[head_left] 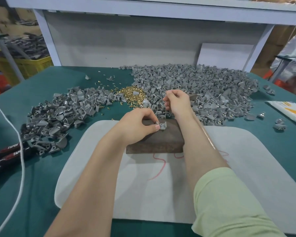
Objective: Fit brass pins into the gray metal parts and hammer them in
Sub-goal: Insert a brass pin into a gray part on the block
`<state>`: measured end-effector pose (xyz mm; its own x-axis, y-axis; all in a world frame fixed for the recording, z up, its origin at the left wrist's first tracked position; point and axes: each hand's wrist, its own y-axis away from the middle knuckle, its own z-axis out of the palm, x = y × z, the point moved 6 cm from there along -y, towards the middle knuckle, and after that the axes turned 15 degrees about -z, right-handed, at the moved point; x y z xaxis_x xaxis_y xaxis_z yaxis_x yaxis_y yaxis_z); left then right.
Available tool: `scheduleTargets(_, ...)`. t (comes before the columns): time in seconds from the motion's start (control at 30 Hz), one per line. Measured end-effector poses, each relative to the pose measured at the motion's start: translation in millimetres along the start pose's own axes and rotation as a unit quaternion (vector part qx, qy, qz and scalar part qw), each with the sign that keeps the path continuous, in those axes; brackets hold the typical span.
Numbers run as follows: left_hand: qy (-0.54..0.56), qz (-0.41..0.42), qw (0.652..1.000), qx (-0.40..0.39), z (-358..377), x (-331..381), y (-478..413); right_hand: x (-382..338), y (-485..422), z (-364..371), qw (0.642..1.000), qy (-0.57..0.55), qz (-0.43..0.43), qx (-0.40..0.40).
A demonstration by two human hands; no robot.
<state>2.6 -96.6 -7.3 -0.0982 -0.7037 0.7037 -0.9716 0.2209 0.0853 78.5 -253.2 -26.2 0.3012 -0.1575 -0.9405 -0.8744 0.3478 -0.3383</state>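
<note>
My left hand (pixel 140 124) pinches a gray metal part (pixel 161 125) and holds it down on the dark metal block (pixel 159 142). My right hand (pixel 176 101) hovers beyond the block, over the near edge of the big heap of gray parts (pixel 203 89), with its fingers curled; whether it holds a pin is too small to tell. A pile of brass pins (pixel 132 94) lies just left of that hand. A second heap of gray parts (pixel 58 115) spreads to the left. No hammer shows clearly.
The block sits on a white pad (pixel 246 168) laid on the green table (pixel 41 194). Black-handled tools (pixel 5 156) and a white cord (pixel 20 159) lie at the left. A white and yellow packet (pixel 289 112) is at the right edge.
</note>
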Motion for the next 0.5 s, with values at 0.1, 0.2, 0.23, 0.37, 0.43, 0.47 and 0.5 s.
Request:
scheduleTargets(0.1, -0.007, -0.007, 1.000, 0.015, -1, -1, -3, -5, 2, -3, 0.998, -0.051, 0.021, -0.006)
scheduleTargets(0.2, -0.011, -0.019, 0.999, 0.049, -4, -3, -4, -29, 7, -10, 1.000, -0.011, -0.024, -0.016)
scheduleTargets(0.23, -0.007, -0.021, 0.998, 0.058, -5, -4, -4, -37, 11, -11, 0.998, 0.017, -0.043, -0.036)
scheduleTargets(0.37, 0.021, -0.029, 0.996, 0.079, -5, -5, -6, -49, 43, -9, 0.967, 0.150, -0.109, -0.173)
scheduleTargets(0.43, 0.034, -0.030, 0.996, 0.077, -4, -6, -7, -46, 56, -14, 0.944, 0.220, -0.138, -0.204)
scheduleTargets(0.47, 0.036, -0.032, 0.996, 0.075, -4, -6, -7, -45, 62, -16, 0.933, 0.250, -0.150, -0.213)
scheduleTargets(0.5, 0.034, -0.034, 0.996, 0.076, -4, -6, -8, -45, 65, -18, 0.922, 0.276, -0.161, -0.219)
